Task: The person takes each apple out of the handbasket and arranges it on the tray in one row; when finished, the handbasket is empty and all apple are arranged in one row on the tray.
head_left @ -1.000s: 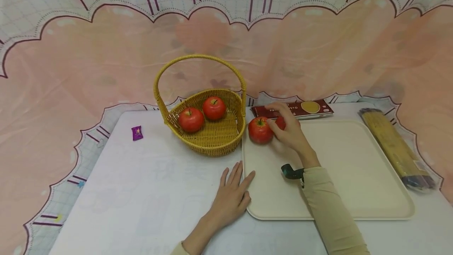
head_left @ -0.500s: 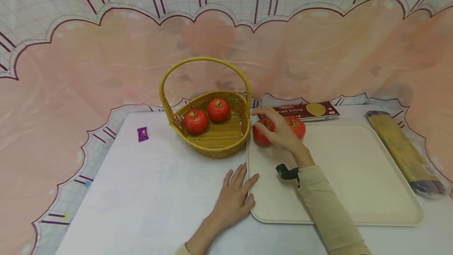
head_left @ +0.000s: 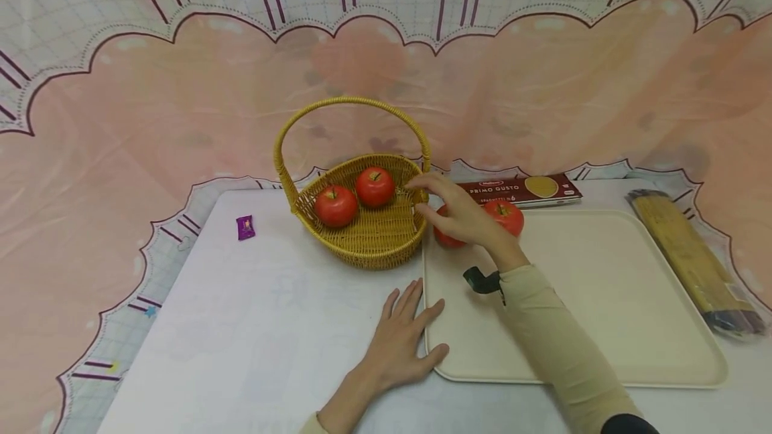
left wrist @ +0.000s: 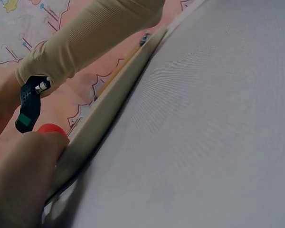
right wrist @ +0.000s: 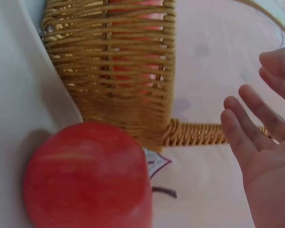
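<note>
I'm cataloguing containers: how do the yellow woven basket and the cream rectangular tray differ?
The yellow woven basket is deeper, the cream rectangular tray shallow. The basket has a tall arched handle; the tray shows none. The basket's outline is rounded, the tray's straight-sided with curved corners. Both bear two round red fruits.
</note>
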`<state>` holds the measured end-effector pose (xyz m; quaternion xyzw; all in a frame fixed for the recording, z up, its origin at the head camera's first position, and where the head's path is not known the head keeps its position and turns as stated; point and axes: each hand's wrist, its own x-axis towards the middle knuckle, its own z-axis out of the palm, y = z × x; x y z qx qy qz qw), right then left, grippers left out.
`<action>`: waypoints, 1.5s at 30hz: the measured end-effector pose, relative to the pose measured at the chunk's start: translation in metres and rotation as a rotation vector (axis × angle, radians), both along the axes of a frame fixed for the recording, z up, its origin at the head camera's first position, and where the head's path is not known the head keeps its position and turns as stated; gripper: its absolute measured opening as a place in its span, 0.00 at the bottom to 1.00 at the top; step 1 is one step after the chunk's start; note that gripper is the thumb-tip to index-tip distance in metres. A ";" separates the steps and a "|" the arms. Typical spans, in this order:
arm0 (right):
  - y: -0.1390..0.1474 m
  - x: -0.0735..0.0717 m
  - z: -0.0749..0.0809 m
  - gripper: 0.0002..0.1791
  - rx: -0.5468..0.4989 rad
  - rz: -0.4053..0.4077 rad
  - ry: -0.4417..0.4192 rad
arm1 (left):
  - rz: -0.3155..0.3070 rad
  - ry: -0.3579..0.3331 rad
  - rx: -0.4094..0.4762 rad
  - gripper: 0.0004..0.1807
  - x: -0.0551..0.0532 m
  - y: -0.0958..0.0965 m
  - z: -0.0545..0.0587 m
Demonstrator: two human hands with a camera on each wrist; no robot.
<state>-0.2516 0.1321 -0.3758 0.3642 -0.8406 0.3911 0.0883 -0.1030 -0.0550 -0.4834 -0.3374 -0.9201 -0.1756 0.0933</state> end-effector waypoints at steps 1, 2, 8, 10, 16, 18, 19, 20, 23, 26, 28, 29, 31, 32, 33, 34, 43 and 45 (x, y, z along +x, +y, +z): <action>-0.002 0.000 0.001 0.21 0.009 0.011 -0.003 | -0.004 0.009 0.005 0.33 0.000 0.000 0.000; -0.004 -0.001 0.002 0.21 0.022 0.021 -0.004 | -0.008 0.013 0.011 0.32 0.000 0.000 -0.001; -0.018 -0.004 0.008 0.21 0.136 0.053 -0.039 | -0.020 0.003 0.032 0.31 0.001 0.001 -0.001; -0.022 -0.006 0.010 0.21 0.173 0.065 -0.042 | -0.014 -0.010 0.035 0.31 0.002 0.002 -0.001; -0.033 -0.015 0.012 0.21 0.268 0.074 -0.005 | -0.003 -0.014 0.031 0.32 0.007 0.004 -0.001; -0.036 -0.018 0.011 0.21 0.280 0.066 -0.002 | -0.005 -0.007 0.028 0.32 0.007 0.005 -0.002; -0.037 -0.020 0.011 0.21 0.283 0.064 -0.003 | -0.006 -0.005 0.027 0.32 0.008 0.005 -0.002; -0.038 -0.021 0.010 0.21 0.286 0.065 -0.009 | -0.007 -0.002 0.027 0.31 0.009 0.004 -0.002; -0.044 -0.027 0.009 0.21 0.299 0.066 -0.018 | -0.006 0.007 0.023 0.32 0.010 0.003 -0.001; -0.050 -0.035 0.010 0.21 0.320 0.067 -0.027 | -0.004 0.028 0.024 0.31 0.010 0.003 0.000; -0.054 -0.040 0.011 0.21 0.335 0.067 -0.029 | -0.003 0.044 0.027 0.31 0.008 0.003 -0.001; -0.056 -0.042 0.012 0.21 0.347 0.069 -0.028 | -0.003 0.048 0.030 0.31 0.008 0.003 -0.001; -0.059 -0.045 0.014 0.22 0.373 0.076 -0.038 | -0.001 0.055 0.033 0.31 0.007 0.003 -0.001; -0.060 -0.046 0.015 0.22 0.387 0.079 -0.040 | -0.001 0.053 0.035 0.31 0.007 0.003 -0.001; -0.060 -0.047 0.016 0.22 0.400 0.082 -0.042 | 0.000 0.049 0.035 0.32 0.007 0.003 -0.001; -0.061 -0.049 0.016 0.22 0.414 0.086 -0.046 | 0.000 0.045 0.034 0.32 0.007 0.002 -0.001; -0.071 -0.059 0.021 0.26 0.507 0.057 -0.074 | -0.005 0.031 0.028 0.33 0.006 0.002 -0.002; -0.072 -0.060 0.020 0.26 0.520 0.042 -0.088 | -0.008 0.026 0.028 0.33 0.006 0.002 -0.003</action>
